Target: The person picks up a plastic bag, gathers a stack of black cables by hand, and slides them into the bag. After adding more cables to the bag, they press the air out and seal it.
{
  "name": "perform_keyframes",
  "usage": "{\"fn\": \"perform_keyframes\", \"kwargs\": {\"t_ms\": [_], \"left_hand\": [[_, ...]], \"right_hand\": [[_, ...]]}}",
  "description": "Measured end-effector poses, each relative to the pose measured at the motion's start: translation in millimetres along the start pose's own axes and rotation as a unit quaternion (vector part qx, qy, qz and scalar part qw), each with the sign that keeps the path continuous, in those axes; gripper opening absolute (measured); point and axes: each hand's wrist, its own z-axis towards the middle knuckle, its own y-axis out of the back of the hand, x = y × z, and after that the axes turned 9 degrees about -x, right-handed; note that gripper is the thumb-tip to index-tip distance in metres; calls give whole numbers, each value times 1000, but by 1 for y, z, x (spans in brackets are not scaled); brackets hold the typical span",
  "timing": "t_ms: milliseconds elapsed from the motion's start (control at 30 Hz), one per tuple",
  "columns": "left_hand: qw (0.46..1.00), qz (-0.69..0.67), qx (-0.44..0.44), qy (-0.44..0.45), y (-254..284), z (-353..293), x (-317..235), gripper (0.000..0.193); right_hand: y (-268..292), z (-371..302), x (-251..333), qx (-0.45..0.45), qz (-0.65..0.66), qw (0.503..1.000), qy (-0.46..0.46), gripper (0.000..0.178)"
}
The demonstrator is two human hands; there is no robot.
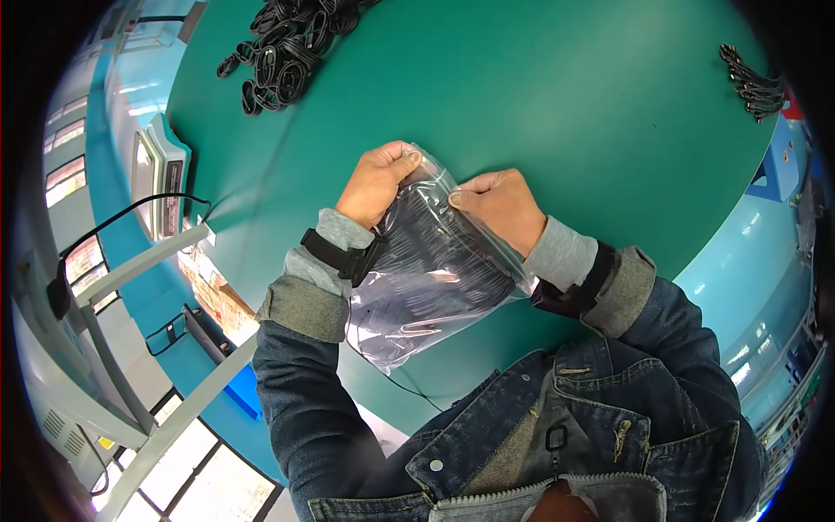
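Note:
A clear plastic zip bag [435, 283] lies tilted over the near part of the green table, with dark cable-like items showing through its film. My left hand [376, 184] pinches the bag's upper left corner between thumb and fingers. Farther right along the same top edge, my right hand [503, 207] grips the film with its thumb on top. Both hands are closed on the bag's opening edge. The film's glare hides how the contents lie inside.
A heap of coiled black cables [291, 52] lies at the far left of the green table [557, 104]. A bundle of black cables [755, 85] rests at the far right edge. A scale-like device [163, 178] stands at the left edge, beside a white metal frame [143, 265].

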Motion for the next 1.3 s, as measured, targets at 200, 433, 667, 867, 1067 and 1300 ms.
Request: {"fn": "perform_keyframes", "kwargs": {"t_ms": [200, 433, 667, 867, 1067, 1300], "left_hand": [[997, -23, 65, 36, 12, 7, -2, 16], [984, 117, 127, 38, 12, 12, -13, 23], [949, 296, 106, -11, 0, 13, -25, 20], [894, 383, 85, -217, -8, -14, -29, 17], [901, 368, 63, -220, -9, -15, -22, 17], [920, 351, 67, -162, -5, -8, -23, 16]], "right_hand": [[-5, -3, 0, -33, -54, 998, 26, 15], [-14, -4, -20, -62, -23, 992, 104, 14], [-13, -3, -22, -69, -75, 988, 113, 13], [-6, -11, -25, -98, -117, 944, 294, 15], [-13, -2, -8, -7, -12, 991, 135, 16], [-18, 7, -9, -27, -29, 996, 75, 13]]}}
